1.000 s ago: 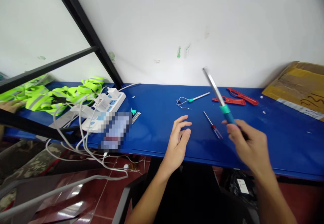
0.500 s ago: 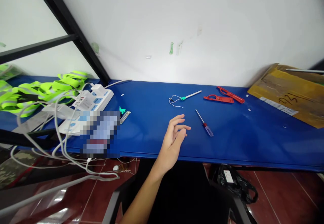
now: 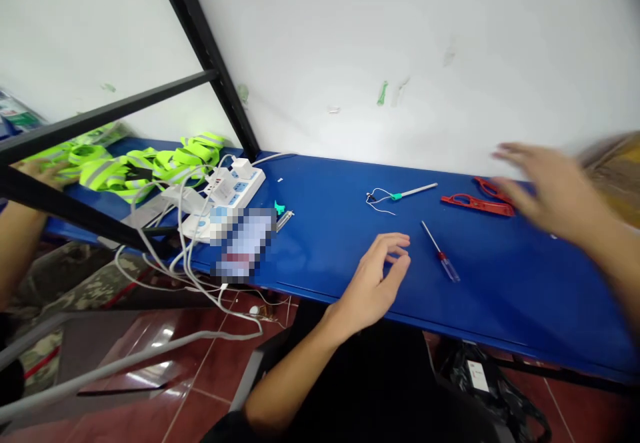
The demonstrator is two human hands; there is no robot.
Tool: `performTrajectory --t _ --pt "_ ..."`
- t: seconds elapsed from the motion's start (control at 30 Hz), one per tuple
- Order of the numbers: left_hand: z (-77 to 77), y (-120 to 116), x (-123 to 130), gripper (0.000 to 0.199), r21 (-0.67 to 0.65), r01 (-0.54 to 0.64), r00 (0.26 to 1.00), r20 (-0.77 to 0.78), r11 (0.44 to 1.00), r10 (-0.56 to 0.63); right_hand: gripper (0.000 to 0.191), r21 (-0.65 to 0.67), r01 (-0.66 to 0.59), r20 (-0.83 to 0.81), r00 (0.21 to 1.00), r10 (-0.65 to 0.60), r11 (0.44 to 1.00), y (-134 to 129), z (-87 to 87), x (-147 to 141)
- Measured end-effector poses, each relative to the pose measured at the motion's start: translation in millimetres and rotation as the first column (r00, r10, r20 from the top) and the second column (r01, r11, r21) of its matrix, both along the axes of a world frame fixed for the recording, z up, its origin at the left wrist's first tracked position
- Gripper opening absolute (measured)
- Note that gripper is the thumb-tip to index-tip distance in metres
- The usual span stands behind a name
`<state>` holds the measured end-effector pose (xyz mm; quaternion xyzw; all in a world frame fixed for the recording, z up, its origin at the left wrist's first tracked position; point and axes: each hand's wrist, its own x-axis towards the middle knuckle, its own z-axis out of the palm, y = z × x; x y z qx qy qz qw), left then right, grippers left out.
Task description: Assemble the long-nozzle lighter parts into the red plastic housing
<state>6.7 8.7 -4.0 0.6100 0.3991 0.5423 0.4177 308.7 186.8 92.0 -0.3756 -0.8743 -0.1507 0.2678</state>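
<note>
My left hand (image 3: pixel 376 279) hovers with loosely curled fingers over the blue bench top (image 3: pixel 505 289), holding nothing, just left of a screwdriver (image 3: pixel 440 251) with a clear blue and red handle. My right hand (image 3: pixel 547 189) is blurred with its fingers spread, empty, passing over the right end of a red plastic tool (image 3: pixel 477 204). Beyond the screwdriver lies a slim green-collared tool (image 3: pixel 413 193) trailing thin wires. A small teal part (image 3: pixel 280 209) lies near a short metal piece (image 3: pixel 285 220).
A white power strip (image 3: pixel 237 189) with tangled white cables stands left, beside a pixelated object (image 3: pixel 245 243). Neon reflective straps (image 3: pixel 150 166) lie beyond, near another person's hand (image 3: pixel 43 173). A black frame (image 3: pixel 200 46) crosses the left; a cardboard parcel (image 3: pixel 617 169) sits right.
My right hand, which held a teal-handled metal tool a second ago, has returned empty over the red tool. The view has swung slightly, and another person's hand has appeared at left.
</note>
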Motion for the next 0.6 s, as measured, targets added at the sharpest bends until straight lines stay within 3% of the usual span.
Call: performTrajectory --t 0.03,0.1,0.17,0.2,0.27,0.4,0.5,0.6 --pt "8.3 13.1 -7.1 0.025 0.059 -0.024 0.997 -0.066 0.998 0.028 0.053 -0.034 -0.05 0.053 0.997 0.052 0.998 2.5 -15.4 -18.8" --pt "30.9 49.5 -25.4 0.024 0.208 -0.166 0.95 -0.227 0.964 0.213 0.05 -0.091 -0.107 0.117 0.986 0.118 0.99 8.9 -45.5 -54.8" --pt "54.2 92.8 -43.9 0.024 0.268 -0.249 0.803 -0.481 0.931 0.353 0.049 -0.124 -0.14 0.142 0.977 0.157 0.982 18.5 -69.9 -82.0" --pt "62.9 113.5 -51.5 0.025 0.263 -0.264 0.699 -0.61 0.928 0.372 0.048 -0.138 -0.15 0.151 0.974 0.171 0.979 23.8 -79.3 -90.8" --pt "69.5 147.3 -61.2 0.024 0.221 -0.254 0.648 -0.684 0.942 0.335 0.044 -0.158 -0.164 0.164 0.968 0.19 0.974 33.1 -93.1 -99.8" --pt "45.0 174.1 -66.5 0.021 0.15 -0.146 0.611 -0.763 0.978 0.209 0.044 -0.159 -0.186 0.144 0.967 0.209 0.97 36.6 -108.9 -99.0" --pt "24.7 170.6 -71.8 0.032 0.14 -0.052 0.622 -0.77 0.989 0.142 0.045 -0.157 -0.21 0.113 0.967 0.229 0.965 30.8 -113.6 -98.5" --pt "20.4 163.2 -81.5 0.042 0.12 0.076 0.622 -0.782 0.99 0.047 0.045 -0.15 -0.229 0.082 0.967 0.243 0.962 25.6 -113.2 -101.0"
